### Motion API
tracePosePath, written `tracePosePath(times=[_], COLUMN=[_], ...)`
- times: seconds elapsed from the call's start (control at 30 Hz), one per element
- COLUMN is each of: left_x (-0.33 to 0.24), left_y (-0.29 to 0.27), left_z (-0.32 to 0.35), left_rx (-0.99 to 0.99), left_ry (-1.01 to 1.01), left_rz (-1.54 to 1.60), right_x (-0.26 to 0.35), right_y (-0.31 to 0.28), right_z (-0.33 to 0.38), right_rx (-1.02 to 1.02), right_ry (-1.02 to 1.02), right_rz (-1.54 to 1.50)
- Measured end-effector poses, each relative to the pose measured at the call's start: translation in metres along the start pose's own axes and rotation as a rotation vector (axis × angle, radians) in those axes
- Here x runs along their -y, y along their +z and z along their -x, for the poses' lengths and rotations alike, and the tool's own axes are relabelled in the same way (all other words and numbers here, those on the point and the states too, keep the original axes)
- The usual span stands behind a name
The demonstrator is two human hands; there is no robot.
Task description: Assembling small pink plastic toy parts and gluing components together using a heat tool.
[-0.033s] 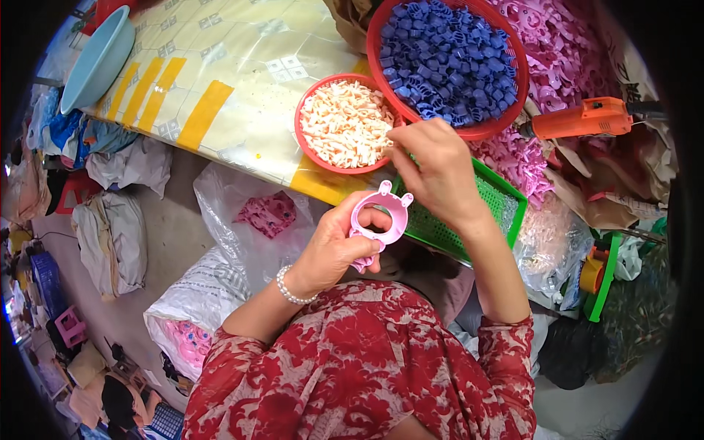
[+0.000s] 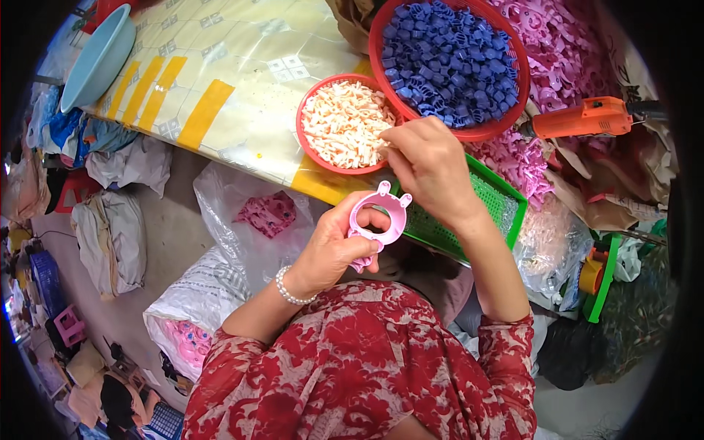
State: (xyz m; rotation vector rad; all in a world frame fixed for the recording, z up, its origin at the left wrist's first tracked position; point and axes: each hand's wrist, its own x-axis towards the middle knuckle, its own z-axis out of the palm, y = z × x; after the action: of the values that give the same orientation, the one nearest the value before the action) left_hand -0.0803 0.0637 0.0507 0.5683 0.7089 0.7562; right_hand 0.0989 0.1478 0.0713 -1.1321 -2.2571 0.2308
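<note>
My left hand (image 2: 335,246) grips a pink plastic part (image 2: 397,214): a round open ring with two small ear-like tabs, its lower end partly hidden by my fingers. My right hand (image 2: 433,169) is over the right rim of a small red basket (image 2: 299,132) filled with small peach-coloured plastic pieces (image 2: 345,121). Its thumb and fingertips are pinched together at the pieces; whatever lies between them is too small to make out. Behind that hand stands a larger red basket (image 2: 522,81) heaped with blue plastic pieces (image 2: 447,62).
Under my right forearm sits a green tray (image 2: 519,220) with small clear bits. Pink parts (image 2: 557,59) are piled at the far right, near an orange power tool (image 2: 583,119). A light blue basin (image 2: 99,59) rests on the table's left edge; plastic bags (image 2: 242,213) lie below.
My right hand has shifted slightly left, its fingertips closer in over the peach pieces. The small basket has moved a touch to the right. My left hand and the pink part stay nearly still.
</note>
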Motion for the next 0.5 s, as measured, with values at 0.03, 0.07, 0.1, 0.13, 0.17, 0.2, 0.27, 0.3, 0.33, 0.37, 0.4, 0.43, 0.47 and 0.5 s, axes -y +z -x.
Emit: tracePosePath(times=[0.03, 0.07, 0.1, 0.13, 0.17, 0.2, 0.27, 0.3, 0.33, 0.37, 0.4, 0.43, 0.47, 0.5], left_x=[-0.001, -0.002, -0.002, -0.003, -0.002, -0.002, -0.001, 0.0, 0.0, 0.0, -0.001, -0.001, -0.001, -0.002], left_y=[-0.001, -0.002, -0.003, -0.005, -0.006, -0.007, -0.01, -0.011, -0.012, -0.012, -0.012, -0.011, -0.012, -0.013], left_z=[0.0, 0.0, 0.002, 0.003, 0.004, 0.004, 0.005, 0.005, 0.004, 0.004, 0.004, 0.003, 0.003, 0.002], left_rx=[-0.001, 0.0, -0.003, -0.005, -0.009, -0.012, -0.016, -0.016, -0.015, -0.014, -0.017, -0.02, -0.02, -0.018], left_ry=[0.003, 0.004, 0.012, 0.018, 0.02, 0.024, 0.029, 0.024, 0.019, 0.021, 0.02, 0.018, 0.02, 0.029], left_rz=[0.007, 0.01, 0.004, -0.003, 0.001, -0.003, -0.005, -0.009, -0.013, -0.011, -0.01, -0.01, -0.008, -0.014], right_x=[0.0, 0.0, 0.001, 0.002, 0.002, 0.003, 0.005, 0.004, 0.003, 0.002, 0.001, 0.0, 0.0, 0.0], right_y=[0.007, 0.011, 0.014, 0.017, 0.018, 0.019, 0.02, 0.02, 0.019, 0.018, 0.019, 0.02, 0.021, 0.021], right_z=[-0.002, -0.005, -0.008, -0.012, -0.014, -0.017, -0.02, -0.021, -0.021, -0.021, -0.02, -0.019, -0.018, -0.018], right_rx=[0.019, 0.037, 0.042, 0.094, 0.145, 0.149, 0.132, 0.134, 0.147, 0.161, 0.163, 0.151, 0.138, 0.139], right_ry=[0.002, 0.005, 0.001, -0.004, -0.009, -0.013, -0.002, -0.004, -0.013, -0.021, -0.023, -0.018, -0.013, -0.013], right_rz=[0.028, 0.056, 0.053, 0.087, 0.122, 0.121, 0.153, 0.155, 0.135, 0.114, 0.115, 0.108, 0.1, 0.101])
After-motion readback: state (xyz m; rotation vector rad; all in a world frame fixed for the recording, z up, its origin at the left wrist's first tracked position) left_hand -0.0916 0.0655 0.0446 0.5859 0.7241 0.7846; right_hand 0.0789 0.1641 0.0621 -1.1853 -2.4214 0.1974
